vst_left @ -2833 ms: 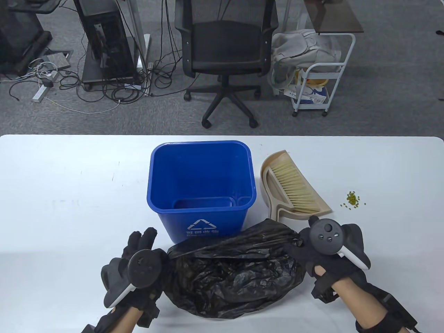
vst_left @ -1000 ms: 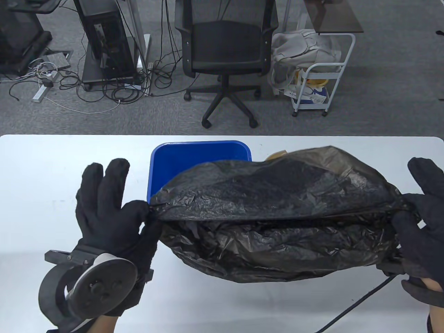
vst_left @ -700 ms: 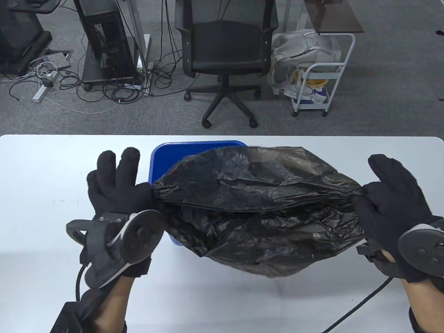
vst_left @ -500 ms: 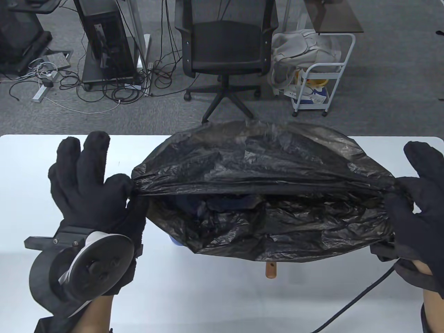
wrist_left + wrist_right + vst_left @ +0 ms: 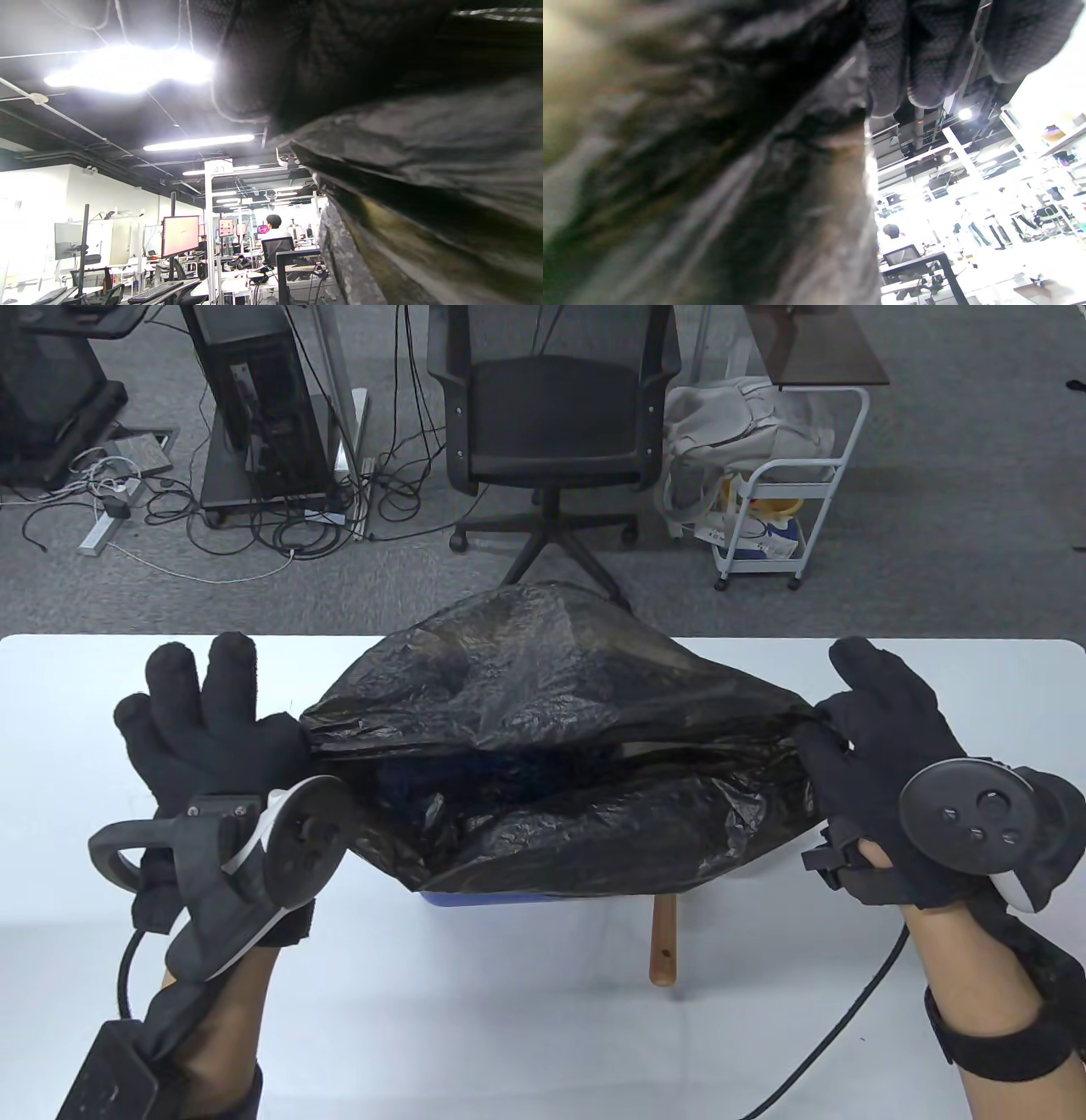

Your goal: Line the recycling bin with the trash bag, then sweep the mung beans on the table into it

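A black trash bag (image 5: 543, 746) hangs in the air, puffed up and stretched wide above the table. My left hand (image 5: 284, 742) pinches its left rim between thumb and forefinger, the other fingers straight. My right hand (image 5: 819, 729) pinches the right rim the same way. The blue recycling bin (image 5: 484, 899) is almost wholly hidden under the bag; only its near bottom edge shows. A wooden brush handle (image 5: 663, 937) sticks out below the bag. The mung beans are hidden. In both wrist views the bag (image 5: 424, 178) (image 5: 712, 169) fills most of the picture.
The white table (image 5: 127, 984) runs the full width of the view. A black cable (image 5: 836, 1027) trails from my right wrist across the table's near edge. Beyond the far edge stand an office chair (image 5: 551, 432) and a white trolley (image 5: 780, 509).
Both hands lifted the bag off the table, spread it wide and shook it; since half a second ago the hands came closer together and the bag ballooned higher over the bin.
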Available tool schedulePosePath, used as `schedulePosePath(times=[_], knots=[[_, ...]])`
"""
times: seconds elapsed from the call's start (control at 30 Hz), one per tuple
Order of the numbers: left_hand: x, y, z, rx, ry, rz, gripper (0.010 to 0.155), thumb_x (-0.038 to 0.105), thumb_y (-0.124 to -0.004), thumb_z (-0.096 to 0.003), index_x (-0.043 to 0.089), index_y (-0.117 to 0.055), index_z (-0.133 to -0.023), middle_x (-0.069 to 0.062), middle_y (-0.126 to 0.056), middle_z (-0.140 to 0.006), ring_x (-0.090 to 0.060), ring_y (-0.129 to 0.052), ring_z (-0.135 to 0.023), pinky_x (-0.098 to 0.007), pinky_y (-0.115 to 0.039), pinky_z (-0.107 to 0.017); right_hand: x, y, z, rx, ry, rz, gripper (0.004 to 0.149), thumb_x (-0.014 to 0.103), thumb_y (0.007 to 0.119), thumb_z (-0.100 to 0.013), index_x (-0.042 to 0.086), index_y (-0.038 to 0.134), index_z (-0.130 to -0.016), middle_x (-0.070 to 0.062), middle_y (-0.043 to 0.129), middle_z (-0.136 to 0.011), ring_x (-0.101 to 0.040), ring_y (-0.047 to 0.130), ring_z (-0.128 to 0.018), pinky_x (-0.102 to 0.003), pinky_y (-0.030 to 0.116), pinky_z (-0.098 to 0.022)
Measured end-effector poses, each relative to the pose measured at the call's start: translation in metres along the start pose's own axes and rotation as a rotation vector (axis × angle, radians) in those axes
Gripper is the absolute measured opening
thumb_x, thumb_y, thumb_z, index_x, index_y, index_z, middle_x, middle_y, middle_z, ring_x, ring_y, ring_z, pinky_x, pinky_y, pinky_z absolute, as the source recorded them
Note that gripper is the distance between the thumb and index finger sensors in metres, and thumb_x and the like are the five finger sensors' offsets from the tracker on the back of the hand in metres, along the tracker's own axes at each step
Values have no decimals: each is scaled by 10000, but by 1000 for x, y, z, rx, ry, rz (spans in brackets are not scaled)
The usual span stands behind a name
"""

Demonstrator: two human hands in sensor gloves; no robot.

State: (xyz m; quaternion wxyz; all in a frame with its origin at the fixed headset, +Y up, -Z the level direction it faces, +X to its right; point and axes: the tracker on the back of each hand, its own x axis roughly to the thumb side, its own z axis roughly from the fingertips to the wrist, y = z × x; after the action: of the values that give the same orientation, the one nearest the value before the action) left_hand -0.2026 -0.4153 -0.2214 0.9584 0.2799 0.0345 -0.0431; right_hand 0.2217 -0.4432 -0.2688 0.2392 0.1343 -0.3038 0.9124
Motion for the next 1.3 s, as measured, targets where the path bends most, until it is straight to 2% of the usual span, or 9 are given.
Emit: schedulePosePath(times=[0.37, 0.5, 0.73, 0.83, 1.0, 1.07, 1.17, 1.27, 1.3], knots=[[-34, -7, -37, -68, 82, -8, 357, 273, -1012, -433, -57, -997, -570, -264, -691, -1151, -678, -547, -1043, -820, -484, -702, 20, 25, -49, 65, 50, -79, 403, 269, 884, -471, -97, 968, -615, -365, 798, -968, -645, 774, -846, -767, 660, -548], [-41, -24, -52, -128, 102, -31, 357, 273, -1012, -433, -57, -997, -570, -263, -695, -1150, -677, -552, -1042, -820, -485, -702, 17, 47, -64, 113, 93, -79, 411, 270, 880, -474, -94, 968, -645, -366, 797, -969, -648, 776, -842, -767, 658, -548], [-38, -70, -79, -344, 130, -62, 360, 268, -1012, -434, -67, -995, -564, -271, -703, -1143, -682, -556, -1037, -824, -483, -696, -2, 90, -90, 214, 219, -104, 421, 266, 881, -478, -95, 961, -678, -379, 786, -971, -662, 768, -832, -769, 648, -546], [-31, -92, -90, -442, 136, -69, 357, 266, -1010, -437, -67, -995, -564, -270, -709, -1140, -678, -561, -1038, -824, -481, -697, -13, 108, -98, 271, 257, -29, 427, 265, 878, -481, -96, 959, -694, -383, 786, -969, -661, 771, -831, -769, 648, -545], [-25, -121, -108, -571, 166, -144, 357, 252, -1007, -437, -86, -985, -550, -273, -708, -1139, -677, -563, -1038, -824, -475, -698, -24, 119, -99, 327, 265, -79, 566, 337, 862, -491, -99, 889, -851, -424, 701, -1006, -700, 712, -837, -772, 620, -550], [-25, -127, -112, -625, 170, -166, 357, 254, -1007, -438, -85, -983, -548, -272, -710, -1139, -676, -561, -1040, -826, -469, -697, -21, 113, -97, 308, 222, -135, 646, 367, 856, -491, -109, 825, -927, -441, 638, -1031, -720, 663, -850, -779, 596, -554], [-27, -138, -117, -752, 180, -169, 362, 268, -1000, -448, -73, -981, -568, -281, -697, -1146, -681, -548, -1043, -832, -446, -700, -2, 99, -91, 278, 59, -203, 716, 407, 843, -494, -79, 757, -1012, -424, 555, -1089, -743, 573, -887, -795, 534, -579], [-30, -145, -117, -777, 170, -126, 425, 333, -995, -453, -5, -980, -708, -281, -652, -1174, -689, -519, -1052, -838, -422, -706, 24, 99, -77, 379, -128, -263, 726, 433, 832, -498, -44, 751, -1039, -396, 548, -1117, -738, 519, -921, -799, 487, -598], [-31, -145, -117, -780, 166, -102, 517, 367, -988, -451, -8, -951, -805, -289, -625, -1184, -690, -519, -1051, -837, -426, -707, 31, 103, -72, 429, -160, -280, 752, 449, 835, -496, -37, 730, -1060, -385, 532, -1133, -737, 485, -937, -805, 460, -604]])
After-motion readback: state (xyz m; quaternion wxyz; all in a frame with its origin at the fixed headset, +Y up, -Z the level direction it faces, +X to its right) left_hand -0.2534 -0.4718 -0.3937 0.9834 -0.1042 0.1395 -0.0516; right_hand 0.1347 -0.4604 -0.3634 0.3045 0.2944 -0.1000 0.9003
